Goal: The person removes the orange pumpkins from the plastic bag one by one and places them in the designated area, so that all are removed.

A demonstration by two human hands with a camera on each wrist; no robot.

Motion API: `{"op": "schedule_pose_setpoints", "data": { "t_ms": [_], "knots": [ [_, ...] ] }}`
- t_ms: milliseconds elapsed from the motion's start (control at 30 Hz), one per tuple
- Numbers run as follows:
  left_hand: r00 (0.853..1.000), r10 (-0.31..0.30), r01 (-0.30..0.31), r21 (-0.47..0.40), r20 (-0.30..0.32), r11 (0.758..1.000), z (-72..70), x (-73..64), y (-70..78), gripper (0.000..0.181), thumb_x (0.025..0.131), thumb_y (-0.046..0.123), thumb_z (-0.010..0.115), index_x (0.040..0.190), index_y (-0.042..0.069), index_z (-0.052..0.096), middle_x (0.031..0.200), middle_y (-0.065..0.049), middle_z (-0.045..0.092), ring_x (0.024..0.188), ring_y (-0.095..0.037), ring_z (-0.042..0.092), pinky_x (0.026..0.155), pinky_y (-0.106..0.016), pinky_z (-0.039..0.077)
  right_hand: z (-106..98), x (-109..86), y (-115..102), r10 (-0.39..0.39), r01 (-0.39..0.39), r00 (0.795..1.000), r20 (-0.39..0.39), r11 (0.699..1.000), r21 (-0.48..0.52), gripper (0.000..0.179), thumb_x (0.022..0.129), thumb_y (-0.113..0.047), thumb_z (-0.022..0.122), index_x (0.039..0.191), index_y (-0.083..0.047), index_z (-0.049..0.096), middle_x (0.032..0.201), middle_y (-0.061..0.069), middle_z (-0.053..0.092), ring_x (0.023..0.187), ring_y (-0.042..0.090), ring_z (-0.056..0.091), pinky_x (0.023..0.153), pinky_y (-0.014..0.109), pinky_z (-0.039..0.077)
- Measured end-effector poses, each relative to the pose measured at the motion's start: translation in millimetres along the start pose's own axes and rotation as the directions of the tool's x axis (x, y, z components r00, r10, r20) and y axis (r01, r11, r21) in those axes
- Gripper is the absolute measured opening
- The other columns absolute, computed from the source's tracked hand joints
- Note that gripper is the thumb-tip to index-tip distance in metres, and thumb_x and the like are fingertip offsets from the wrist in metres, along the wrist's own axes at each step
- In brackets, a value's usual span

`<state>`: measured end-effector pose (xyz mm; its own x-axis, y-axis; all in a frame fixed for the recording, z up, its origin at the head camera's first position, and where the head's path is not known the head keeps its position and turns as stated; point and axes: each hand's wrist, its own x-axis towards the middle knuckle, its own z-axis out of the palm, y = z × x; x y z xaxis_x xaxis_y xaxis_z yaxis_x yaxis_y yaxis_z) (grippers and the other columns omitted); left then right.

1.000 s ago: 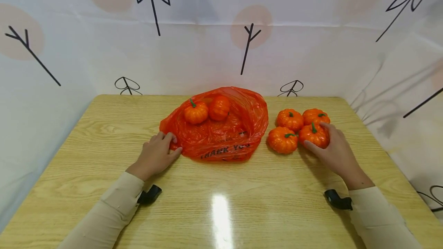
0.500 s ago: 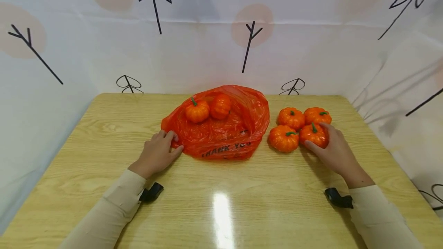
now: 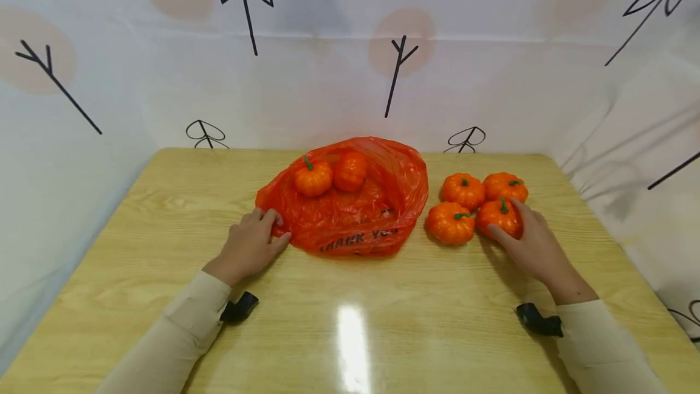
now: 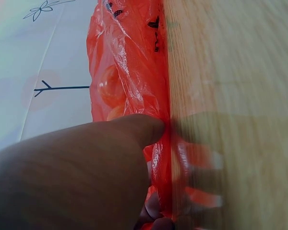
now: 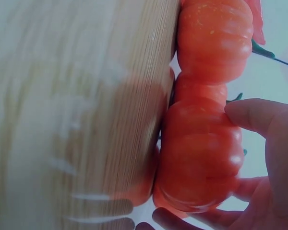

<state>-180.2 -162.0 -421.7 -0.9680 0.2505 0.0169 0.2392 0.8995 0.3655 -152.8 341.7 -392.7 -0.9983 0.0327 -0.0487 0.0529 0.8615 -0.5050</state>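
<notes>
A red plastic bag (image 3: 355,224) printed "THANK YOU" lies spread open on the table. Two small orange toy pumpkins (image 3: 313,179) with green stems are inside it. My left hand (image 3: 248,245) pinches the bag's left edge; in the left wrist view the thumb (image 4: 139,127) lies over the red plastic, with fingertips below it. To the right of the bag, my right hand (image 3: 536,245) grips the nearest right toy pumpkin (image 3: 500,219), thumb and fingers on either side. That pumpkin (image 5: 201,153) sits on the table in the right wrist view.
Three more pumpkins sit close against the gripped one: a front left pumpkin (image 3: 450,224), a back left pumpkin (image 3: 462,191) and a back right pumpkin (image 3: 505,186). The wooden table (image 3: 295,321) ends at a patterned white backdrop (image 3: 328,90).
Both hands keep their places on the bag and the pumpkin. The head view shifts slightly; nothing else visibly moves.
</notes>
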Motion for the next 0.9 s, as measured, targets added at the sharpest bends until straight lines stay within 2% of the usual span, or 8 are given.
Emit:
{"op": "schedule_pose_setpoints", "data": {
  "t_ms": [233, 367, 433, 500, 633, 733, 800, 900],
  "knots": [
    [1.000, 0.015, -0.015, 0.003, -0.021, 1.000, -2.8, -2.8, 1.6, 0.028, 0.094, 0.039, 0.065, 0.104, 0.015, 0.055, 0.096, -0.007, 0.052, 0.090, -0.028, 0.051, 0.075, -0.047, 0.038, -2, -5.0, -1, -0.017, 0.017, 1.000, 0.003, 1.000, 0.004, 0.091, 0.102, -0.048, 0.048, 0.156, 0.006, -0.001, 0.151, 0.047, 0.015, 0.135, 0.067, 0.021, 0.104, 0.076, 0.022],
    [1.000, 0.018, -0.018, -0.003, -0.021, 1.000, -4.3, -0.3, 3.3, 0.028, 0.094, 0.039, 0.065, 0.105, 0.015, 0.055, 0.097, -0.007, 0.052, 0.091, -0.028, 0.051, 0.076, -0.047, 0.038, -8, -9.4, -6, -0.008, 0.008, 0.996, -0.092, 1.000, 0.010, 0.092, 0.101, -0.045, 0.051, 0.157, -0.001, -0.007, 0.155, 0.045, 0.008, 0.138, 0.068, 0.013, 0.103, 0.079, 0.020],
    [1.000, 0.016, -0.016, -0.002, -0.020, 1.000, -4.1, 2.1, 3.4, 0.028, 0.095, 0.039, 0.064, 0.105, 0.015, 0.055, 0.098, -0.007, 0.052, 0.092, -0.028, 0.051, 0.077, -0.048, 0.038, -12, -11.2, -11, -0.019, 0.025, 0.984, -0.179, 0.999, 0.034, 0.087, 0.101, -0.040, 0.052, 0.159, -0.003, 0.000, 0.157, 0.041, 0.008, 0.141, 0.065, 0.010, 0.103, 0.079, 0.020],
    [1.000, 0.015, -0.015, -0.005, -0.020, 1.000, -4.2, 4.6, 3.7, 0.028, 0.095, 0.039, 0.064, 0.105, 0.015, 0.055, 0.098, -0.007, 0.052, 0.092, -0.028, 0.052, 0.077, -0.048, 0.039, -15, -12.7, -19, -0.047, 0.068, 0.957, -0.286, 0.996, 0.062, 0.078, 0.100, -0.032, 0.055, 0.159, -0.004, 0.013, 0.158, 0.037, 0.015, 0.143, 0.060, 0.012, 0.104, 0.078, 0.021],
    [1.000, 0.018, -0.018, -0.009, -0.015, 1.000, -5.2, 7.7, 4.0, 0.028, 0.095, 0.040, 0.064, 0.106, 0.015, 0.055, 0.098, -0.007, 0.052, 0.092, -0.027, 0.051, 0.078, -0.049, 0.039, -13, -14.5, -40, -0.139, 0.218, 0.867, -0.478, 0.969, 0.113, 0.059, 0.094, -0.013, 0.060, 0.148, -0.001, 0.041, 0.153, 0.028, 0.032, 0.141, 0.051, 0.024, 0.105, 0.072, 0.025],
    [1.000, 0.012, -0.012, -0.002, -0.015, 1.000, -5.4, 6.9, 2.2, 0.029, 0.095, 0.040, 0.064, 0.106, 0.014, 0.056, 0.097, -0.007, 0.052, 0.091, -0.027, 0.051, 0.078, -0.048, 0.039, -4, -15.3, -60, -0.217, 0.332, 0.805, -0.552, 0.936, 0.116, 0.050, 0.089, -0.005, 0.063, 0.137, 0.002, 0.052, 0.147, 0.026, 0.041, 0.137, 0.047, 0.031, 0.105, 0.067, 0.029],
    [1.000, 0.007, -0.007, 0.008, -0.014, 1.000, -3.7, 5.2, 0.5, 0.029, 0.095, 0.040, 0.064, 0.106, 0.014, 0.056, 0.097, -0.007, 0.052, 0.090, -0.027, 0.051, 0.077, -0.048, 0.039, 1, -16.0, -72, -0.260, 0.384, 0.781, -0.568, 0.917, 0.110, 0.046, 0.087, -0.002, 0.064, 0.132, 0.003, 0.056, 0.143, 0.025, 0.045, 0.135, 0.046, 0.035, 0.103, 0.065, 0.032],
    [1.000, 0.004, -0.004, 0.015, -0.016, 1.000, -0.8, 2.8, -0.3, 0.029, 0.094, 0.040, 0.065, 0.105, 0.014, 0.056, 0.096, -0.007, 0.051, 0.089, -0.027, 0.051, 0.076, -0.047, 0.039, 8, -16.0, -87, -0.312, 0.436, 0.767, -0.561, 0.894, 0.099, 0.042, 0.086, -0.001, 0.065, 0.128, 0.003, 0.059, 0.141, 0.024, 0.048, 0.134, 0.044, 0.038, 0.101, 0.063, 0.035]
  ]
}}
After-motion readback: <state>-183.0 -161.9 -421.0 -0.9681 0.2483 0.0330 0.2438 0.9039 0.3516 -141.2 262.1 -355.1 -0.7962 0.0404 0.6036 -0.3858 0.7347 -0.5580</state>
